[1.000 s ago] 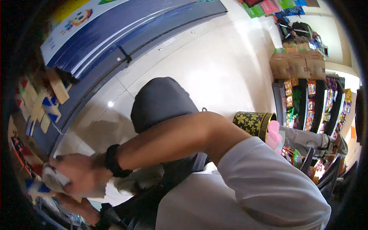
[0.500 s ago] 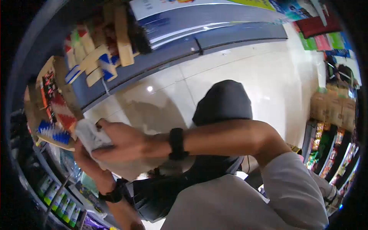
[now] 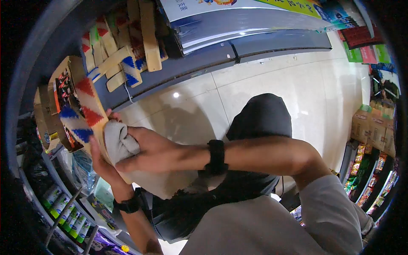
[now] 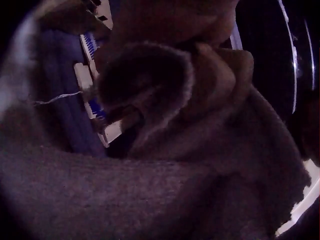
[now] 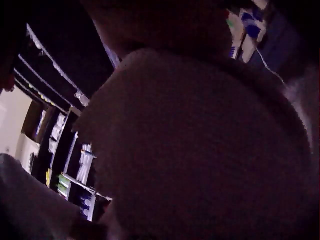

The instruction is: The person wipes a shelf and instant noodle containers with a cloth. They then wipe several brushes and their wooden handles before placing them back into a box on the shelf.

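Note:
A light grey cloth (image 3: 119, 140), bunched at its upper end, hangs below my right forearm in the head view. My right hand (image 3: 148, 151) grips the bunched part from the right, my left hand (image 3: 106, 168) from the lower left. Just beyond the hands lie a brush with red-and-white bristles (image 3: 87, 102) and one with blue-and-white bristles (image 3: 76, 123); whether my left fingers touch them I cannot tell. The cloth (image 4: 225, 145) fills much of the left wrist view, below dark fingers. In the dark right wrist view, the cloth (image 5: 200, 150) covers the middle.
More wooden brushes (image 3: 114, 63) lie on the grey shelf (image 3: 187, 66), beside a stack of blue-white boxes (image 3: 255, 21). An open carton (image 3: 66, 93) is at the left. Green packets (image 3: 70, 216) stand lower left. A dark-clad knee (image 3: 263, 117) is over the tiled floor (image 3: 187, 110).
The head view has swung left, so the brushes and carton show more fully. The cloth, still between both hands, now sits closer to the red-and-white brush.

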Tool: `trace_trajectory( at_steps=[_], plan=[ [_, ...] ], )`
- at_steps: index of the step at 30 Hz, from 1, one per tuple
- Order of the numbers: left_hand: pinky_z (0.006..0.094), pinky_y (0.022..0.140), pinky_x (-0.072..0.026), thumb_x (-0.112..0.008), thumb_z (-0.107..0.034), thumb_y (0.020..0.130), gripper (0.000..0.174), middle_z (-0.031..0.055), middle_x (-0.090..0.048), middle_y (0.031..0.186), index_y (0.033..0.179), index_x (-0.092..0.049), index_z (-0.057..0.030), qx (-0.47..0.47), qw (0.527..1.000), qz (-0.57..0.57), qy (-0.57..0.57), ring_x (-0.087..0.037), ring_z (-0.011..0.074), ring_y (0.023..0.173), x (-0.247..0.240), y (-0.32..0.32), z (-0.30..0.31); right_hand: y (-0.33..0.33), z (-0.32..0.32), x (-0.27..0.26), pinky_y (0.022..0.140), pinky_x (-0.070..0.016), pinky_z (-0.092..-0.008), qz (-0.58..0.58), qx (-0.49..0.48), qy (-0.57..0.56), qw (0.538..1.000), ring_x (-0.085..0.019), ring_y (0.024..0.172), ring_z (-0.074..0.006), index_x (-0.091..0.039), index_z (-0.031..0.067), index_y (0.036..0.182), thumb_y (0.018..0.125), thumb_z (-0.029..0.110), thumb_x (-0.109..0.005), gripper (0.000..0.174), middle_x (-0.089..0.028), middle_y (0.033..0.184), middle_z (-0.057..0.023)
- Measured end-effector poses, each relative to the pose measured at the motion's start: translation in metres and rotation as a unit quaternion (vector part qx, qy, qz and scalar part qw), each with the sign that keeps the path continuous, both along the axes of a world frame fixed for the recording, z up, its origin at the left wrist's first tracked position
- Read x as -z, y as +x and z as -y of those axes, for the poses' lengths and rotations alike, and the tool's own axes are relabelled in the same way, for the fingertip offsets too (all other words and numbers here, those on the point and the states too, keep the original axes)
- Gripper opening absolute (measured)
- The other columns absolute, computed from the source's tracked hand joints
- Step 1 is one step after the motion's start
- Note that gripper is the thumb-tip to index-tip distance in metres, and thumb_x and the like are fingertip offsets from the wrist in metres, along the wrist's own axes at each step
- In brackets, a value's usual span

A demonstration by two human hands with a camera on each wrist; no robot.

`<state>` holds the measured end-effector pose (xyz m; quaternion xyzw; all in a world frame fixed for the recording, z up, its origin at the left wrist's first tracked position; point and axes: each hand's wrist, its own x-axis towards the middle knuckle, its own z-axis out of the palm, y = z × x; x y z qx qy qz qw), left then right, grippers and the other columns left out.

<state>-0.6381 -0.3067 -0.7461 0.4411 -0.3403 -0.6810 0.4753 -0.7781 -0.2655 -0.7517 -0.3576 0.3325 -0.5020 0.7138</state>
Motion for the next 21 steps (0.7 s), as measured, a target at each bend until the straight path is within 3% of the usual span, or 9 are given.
trace_trajectory(
  at_steps=[2, 4, 5, 7, 9, 10, 13, 15, 21],
  plan=[
    [0.0425, 0.107, -0.0353, -0.032, -0.048, 0.098, 0.068, 0.0204, -0.049, 0.133, 0.137, -0.037, 0.0082, 0.011, 0.999, -0.03, 0.002, -0.05, 0.0302, 0.121, 0.001, -0.009, 0.013, -0.004, 0.002, -0.003, 0.089, -0.0456, -0.0305, 0.055, 0.012, 0.043, 0.997, -0.058, 0.097, -0.0163, -0.052, -0.0033, 0.115, 0.072, 0.011, -0.075, 0.051, -0.063, 0.103, -0.0086],
    [0.0458, 0.109, -0.0331, -0.029, -0.06, 0.095, 0.081, 0.0214, -0.046, 0.136, 0.139, -0.032, 0.0076, 0.212, 0.902, -0.363, -0.097, -0.047, 0.0325, 0.124, 0.005, -0.027, 0.029, -0.015, 0.007, -0.012, 0.09, -0.0441, -0.0287, 0.021, 0.078, 0.064, 0.995, -0.057, 0.098, -0.0154, -0.053, -0.0029, 0.115, 0.074, 0.007, -0.073, 0.047, -0.062, 0.104, -0.0066],
    [0.0475, 0.109, -0.0328, -0.024, -0.067, 0.092, 0.09, 0.0224, -0.046, 0.134, 0.142, -0.028, 0.0072, 0.091, 0.947, -0.309, 0.014, -0.045, 0.0338, 0.125, -0.008, -0.047, 0.019, -0.019, 0.008, -0.015, 0.09, -0.0441, -0.0287, 0.02, 0.079, 0.062, 0.995, -0.057, 0.098, -0.0154, -0.053, -0.0029, 0.115, 0.074, 0.007, -0.073, 0.047, -0.062, 0.104, -0.0066],
    [0.0447, 0.106, -0.0357, -0.045, -0.055, 0.092, 0.07, 0.0213, -0.048, 0.134, 0.135, -0.041, 0.0002, 0.18, 0.944, -0.275, -0.011, -0.05, 0.0328, 0.119, 0.026, -0.043, 0.038, -0.029, 0.007, -0.02, 0.09, -0.0443, -0.0287, 0.01, 0.118, 0.073, 0.99, -0.057, 0.098, -0.015, -0.053, -0.0022, 0.115, 0.074, 0.008, -0.075, 0.047, -0.062, 0.103, -0.0067],
    [0.0418, 0.103, -0.0379, -0.046, -0.051, 0.093, 0.06, 0.0182, -0.052, 0.128, 0.127, -0.05, -0.0019, 0.089, 0.993, 0.073, -0.015, -0.051, 0.0301, 0.116, 0.045, -0.083, 0.051, -0.04, 0.004, -0.024, 0.089, -0.0445, -0.0287, 0.006, 0.137, 0.072, 0.988, -0.057, 0.098, -0.0148, -0.054, -0.0019, 0.115, 0.075, 0.008, -0.076, 0.047, -0.062, 0.102, -0.0068],
    [0.0418, 0.103, -0.0379, -0.046, -0.051, 0.093, 0.06, 0.0182, -0.052, 0.128, 0.127, -0.05, -0.0019, 0.088, 0.993, 0.072, -0.021, -0.051, 0.0301, 0.116, 0.068, -0.089, 0.063, -0.047, 0.001, -0.026, 0.089, -0.0449, -0.0287, -0.035, 0.136, 0.049, 0.989, -0.057, 0.098, -0.0145, -0.053, -0.0015, 0.116, 0.075, 0.009, -0.076, 0.048, -0.062, 0.102, -0.0067],
    [0.0401, 0.101, -0.039, -0.051, -0.034, 0.093, 0.044, 0.0135, -0.054, 0.124, 0.123, -0.054, -0.0012, 0.097, 0.922, 0.341, -0.158, -0.051, 0.0263, 0.115, 0.096, -0.108, 0.089, -0.06, -0.003, -0.033, 0.088, -0.0457, -0.0287, -0.092, 0.147, -0.006, 0.985, -0.058, 0.098, -0.0144, -0.053, -0.0008, 0.117, 0.076, 0.01, -0.077, 0.049, -0.062, 0.103, -0.007],
    [0.0351, 0.097, -0.0414, -0.055, -0.015, 0.09, 0.035, 0.0094, -0.059, 0.116, 0.122, -0.053, 0.0005, 0.089, 0.7, 0.562, -0.431, -0.055, 0.0207, 0.109, 0.066, -0.139, 0.069, -0.074, -0.003, -0.036, 0.087, -0.0462, -0.0287, -0.112, 0.164, -0.024, 0.98, -0.058, 0.098, -0.0145, -0.052, -0.0005, 0.117, 0.076, 0.011, -0.077, 0.049, -0.062, 0.103, -0.0072],
    [0.0386, 0.097, -0.0421, -0.059, -0.015, 0.087, 0.037, 0.0124, -0.058, 0.119, 0.121, -0.055, -0.0024, 0.106, 0.629, 0.629, -0.445, -0.054, 0.0275, 0.11, 0.078, -0.145, 0.055, -0.109, 0.001, -0.05, 0.084, -0.0489, -0.0303, -0.17, 0.328, -0.024, 0.929, -0.061, 0.093, -0.0169, -0.053, -0.001, 0.116, 0.079, 0.014, -0.078, 0.047, -0.064, 0.101, -0.0094]
  ],
)
